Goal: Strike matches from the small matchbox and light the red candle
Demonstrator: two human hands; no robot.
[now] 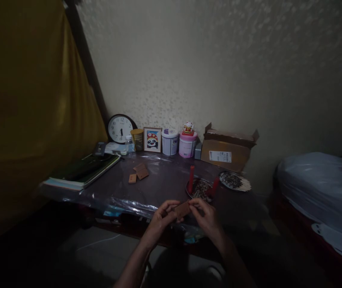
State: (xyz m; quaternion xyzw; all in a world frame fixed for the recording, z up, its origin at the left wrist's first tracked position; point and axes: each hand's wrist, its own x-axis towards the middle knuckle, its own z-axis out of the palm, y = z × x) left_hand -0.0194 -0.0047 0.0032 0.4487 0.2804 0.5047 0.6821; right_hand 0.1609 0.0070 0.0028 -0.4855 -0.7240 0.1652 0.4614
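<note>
A small, flat, brown rectangular piece (pixel 183 210) is held in front of me, just over the table's front edge. My left hand (pixel 164 215) grips its left end between thumb and fingers. The fingertips of my right hand (pixel 204 214) pinch its upper right corner; a tiny reddish spot shows there, too small to identify. Similar brown pieces (pixel 141 172) lie on the table to the left, along with a lighter small block (pixel 132 179) bearing dark spots. Just beyond my right hand stands a round dish (pixel 188 193) of mottled small bits, with an upright red candle-like stick (pixel 191 180) and a tilted red one (pixel 215 186).
On the dark, plastic-covered table (pixel 159 188), a plate (pixel 230 181) holds dark bits and pale sticks. Behind are a cardboard box (pixel 227 150), pink tub (pixel 188 145), white tub (pixel 170 143), framed panda picture (pixel 152 140) and clock (pixel 121 129). Books (pixel 83 172) lie left.
</note>
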